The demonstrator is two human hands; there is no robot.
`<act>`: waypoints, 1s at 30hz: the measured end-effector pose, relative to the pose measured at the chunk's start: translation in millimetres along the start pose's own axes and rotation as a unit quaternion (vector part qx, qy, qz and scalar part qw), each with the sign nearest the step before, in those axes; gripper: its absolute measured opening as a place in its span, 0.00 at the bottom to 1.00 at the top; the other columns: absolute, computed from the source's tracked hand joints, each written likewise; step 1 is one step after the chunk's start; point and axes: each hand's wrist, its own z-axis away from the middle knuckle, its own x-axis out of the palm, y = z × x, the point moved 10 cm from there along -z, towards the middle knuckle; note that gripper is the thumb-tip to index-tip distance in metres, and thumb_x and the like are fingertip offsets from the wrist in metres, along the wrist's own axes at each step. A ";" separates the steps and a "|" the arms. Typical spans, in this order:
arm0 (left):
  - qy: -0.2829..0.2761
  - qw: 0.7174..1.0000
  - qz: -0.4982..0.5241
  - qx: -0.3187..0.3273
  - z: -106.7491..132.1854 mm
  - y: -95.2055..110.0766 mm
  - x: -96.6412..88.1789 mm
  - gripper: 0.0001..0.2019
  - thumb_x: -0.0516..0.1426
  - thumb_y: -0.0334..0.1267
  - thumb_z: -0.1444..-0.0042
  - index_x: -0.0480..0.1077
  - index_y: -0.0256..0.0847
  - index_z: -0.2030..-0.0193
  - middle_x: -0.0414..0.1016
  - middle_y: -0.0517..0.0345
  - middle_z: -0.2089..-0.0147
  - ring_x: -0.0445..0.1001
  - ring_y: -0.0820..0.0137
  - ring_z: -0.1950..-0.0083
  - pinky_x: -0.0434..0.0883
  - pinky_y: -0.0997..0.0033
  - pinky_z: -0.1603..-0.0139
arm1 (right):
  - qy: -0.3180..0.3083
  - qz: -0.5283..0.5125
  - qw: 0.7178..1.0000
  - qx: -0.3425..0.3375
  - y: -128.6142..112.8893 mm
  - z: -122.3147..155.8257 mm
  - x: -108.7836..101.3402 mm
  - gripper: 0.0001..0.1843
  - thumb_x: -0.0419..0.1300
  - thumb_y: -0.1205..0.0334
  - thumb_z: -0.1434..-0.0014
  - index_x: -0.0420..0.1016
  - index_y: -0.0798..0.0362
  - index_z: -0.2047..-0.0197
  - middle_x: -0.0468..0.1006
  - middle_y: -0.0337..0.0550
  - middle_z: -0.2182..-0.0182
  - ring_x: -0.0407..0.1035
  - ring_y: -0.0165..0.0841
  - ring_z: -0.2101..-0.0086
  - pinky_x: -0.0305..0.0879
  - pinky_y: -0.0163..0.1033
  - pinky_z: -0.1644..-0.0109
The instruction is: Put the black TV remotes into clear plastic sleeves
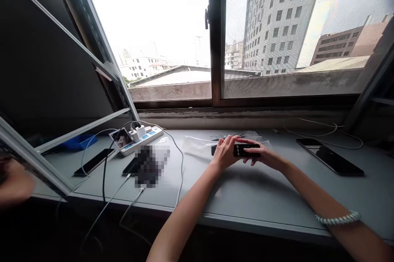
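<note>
Between both hands, above the table, is a long black remote control with small pale markings on its face. My left hand is closed around its left part, fingers wrapped over the top. From the other side, my right hand grips the right end, with the thumb lying across the buttons and fingertips showing below. The left end of the remote juts out past my left hand. Just behind the hands lies a clear plastic bag, partly covered by them.
A white power strip with plugged-in chargers stands at the left, cables trailing over the table edge. One dark phone lies at the right, another at the left beyond a metal frame. Another person's blurred hand shows far left.
</note>
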 end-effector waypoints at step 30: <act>-0.007 0.998 -0.056 -0.022 -10.0 -15.2 -7.7 0.22 0.55 0.49 0.44 0.61 0.49 0.44 0.71 0.59 0.57 0.71 0.68 0.56 0.64 0.72 0.53 | 0.071 -0.063 0.995 0.021 -3.8 -2.6 -40.9 0.26 0.55 0.41 0.45 0.70 0.47 0.48 0.75 0.46 0.53 0.72 0.29 0.68 0.58 0.27 0.82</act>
